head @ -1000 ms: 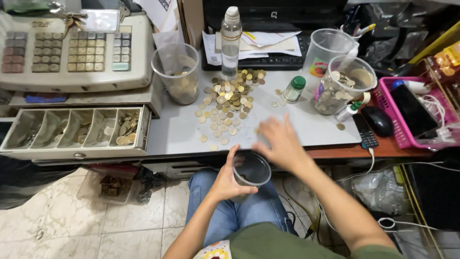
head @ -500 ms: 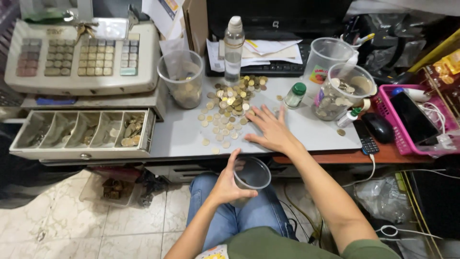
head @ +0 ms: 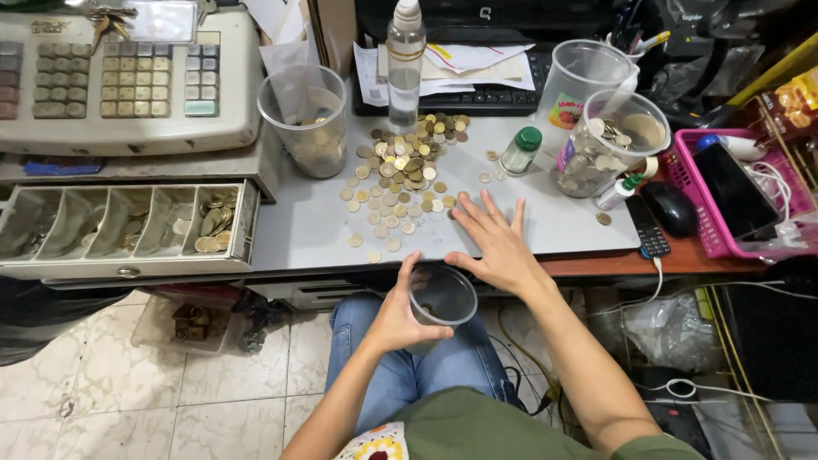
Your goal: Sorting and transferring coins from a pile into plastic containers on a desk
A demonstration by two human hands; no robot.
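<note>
While the left hand (head: 394,317) grips a small clear cup (head: 442,296) just below the desk edge (head: 341,258), mouth up and tilted toward the desk, the right hand (head: 498,244) lies flat, fingers spread and loose, holding nothing. Loose coins (head: 402,175) lie just beyond its fingertips, up and left; their heap runs away from the person.

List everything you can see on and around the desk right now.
coins: many, gold and silver, desk centre
plastic cup: one, clear, below desk edge
cups: three, clear, holding coins or empty
spray bottle: one, clear, rear
small jar: one, green lid
cash register: one, beige, left
cash drawer: one, open
pink basket: one, right
left hand: grips plastic cup
right hand: flat on desk edge
</note>
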